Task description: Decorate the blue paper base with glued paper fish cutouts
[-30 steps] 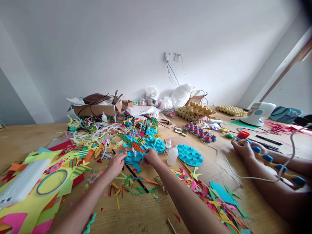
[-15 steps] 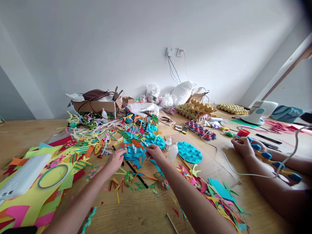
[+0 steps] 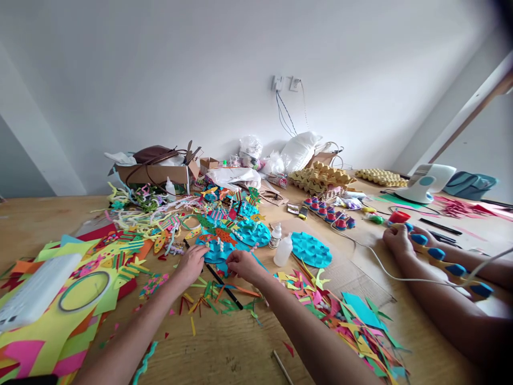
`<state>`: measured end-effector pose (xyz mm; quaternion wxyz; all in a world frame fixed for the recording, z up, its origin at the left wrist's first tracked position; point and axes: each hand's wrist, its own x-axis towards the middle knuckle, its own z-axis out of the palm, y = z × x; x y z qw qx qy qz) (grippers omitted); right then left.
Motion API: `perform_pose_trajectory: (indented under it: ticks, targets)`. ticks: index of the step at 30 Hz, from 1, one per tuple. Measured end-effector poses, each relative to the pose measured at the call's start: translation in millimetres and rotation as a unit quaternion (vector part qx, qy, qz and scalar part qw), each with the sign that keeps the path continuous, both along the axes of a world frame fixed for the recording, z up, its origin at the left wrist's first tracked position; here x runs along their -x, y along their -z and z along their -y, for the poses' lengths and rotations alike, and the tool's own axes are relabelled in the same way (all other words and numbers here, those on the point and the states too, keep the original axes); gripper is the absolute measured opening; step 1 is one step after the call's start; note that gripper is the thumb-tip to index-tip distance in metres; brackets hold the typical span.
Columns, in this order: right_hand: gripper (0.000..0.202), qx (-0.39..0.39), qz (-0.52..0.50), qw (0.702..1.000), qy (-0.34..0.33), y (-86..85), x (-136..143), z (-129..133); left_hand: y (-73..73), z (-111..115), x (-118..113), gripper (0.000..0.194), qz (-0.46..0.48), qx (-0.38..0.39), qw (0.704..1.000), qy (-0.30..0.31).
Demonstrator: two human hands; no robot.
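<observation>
In front of me lies a blue-painted egg-carton piece (image 3: 218, 251), with orange spotted paper fish (image 3: 225, 235) and a pale twisted pipe cleaner on it. My left hand (image 3: 192, 263) is at its left edge, fingers curled and closed on the rim. At its front right edge is my right hand (image 3: 242, 265), thumb and fingertips pinched together; whatever is between them is too small or hidden to name. Another blue carton piece (image 3: 256, 233) sits just behind. To the right stand two glue bottles, a labelled one (image 3: 276, 236) and a plain white one (image 3: 284, 251), beside an oval blue carton piece (image 3: 311, 249).
Paper scraps (image 3: 352, 326) spread at front right. Coloured sheets (image 3: 36, 299), a tape roll (image 3: 85, 291) and pipe cleaners (image 3: 140, 214) cover the left. A black pen (image 3: 224, 286) lies before my hands. At right, another person's hands (image 3: 398, 240) hold a blue-and-yellow carton strip (image 3: 436, 254); a white cable (image 3: 377, 275) crosses there.
My right hand has moved left and slightly toward me, to the front of the blue piece. The left hand stays nearly in place.
</observation>
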<state>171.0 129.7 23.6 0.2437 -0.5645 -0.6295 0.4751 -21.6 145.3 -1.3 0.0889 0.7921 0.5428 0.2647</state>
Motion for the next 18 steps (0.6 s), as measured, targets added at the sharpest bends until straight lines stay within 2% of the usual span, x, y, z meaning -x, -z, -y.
perform_pose_trajectory:
  ticks: [7, 18]
  targets:
    - [0.017, -0.007, 0.027, 1.000, 0.005, 2.5, -4.9, -2.2, 7.0, -1.5, 0.0, 0.045, 0.002, -0.015, 1.000, 0.009]
    - [0.014, -0.085, 0.066, 0.990, 0.095, -17.6, -11.4, -23.5, 0.6, 1.7, 5.1, 0.041, 0.002, 0.001, 1.000, 0.000]
